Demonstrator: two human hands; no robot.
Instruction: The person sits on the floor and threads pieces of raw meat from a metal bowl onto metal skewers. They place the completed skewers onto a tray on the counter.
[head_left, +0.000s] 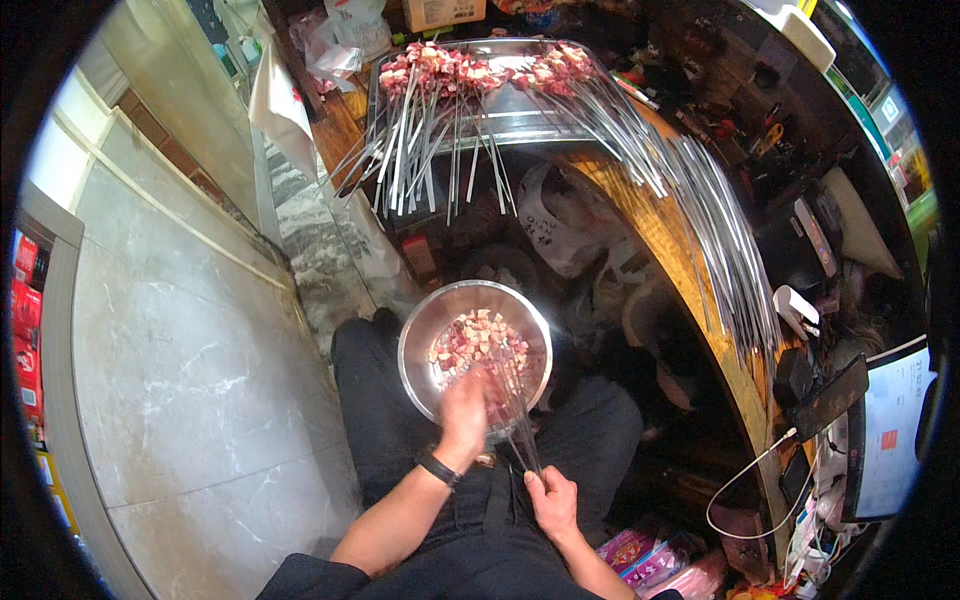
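On my lap rests a round stainless-steel bowl (412, 337) with diced raw meat (480, 341) in it, red lean cubes among pale fat ones. My right hand (553, 499) grips the lower ends of a few flat metal skewers (525, 439), whose upper parts reach over the bowl and blur with motion. Inside the bowl's near side is my left hand (465, 409), blurred, its fingertips at the meat and close to the skewers. Whether those fingers hold a cube is not clear. A dark band circles the left wrist.
Ahead stands a metal tray (495, 124) bearing loaded meat skewers (442, 71), their bare ends overhanging its near edge. Many bare skewers (720, 240) lie along the curved wooden desk (645, 202) at right. A monitor (889, 435) and white cable (712, 517) are further right. A plastic bag (559, 225) sits beneath.
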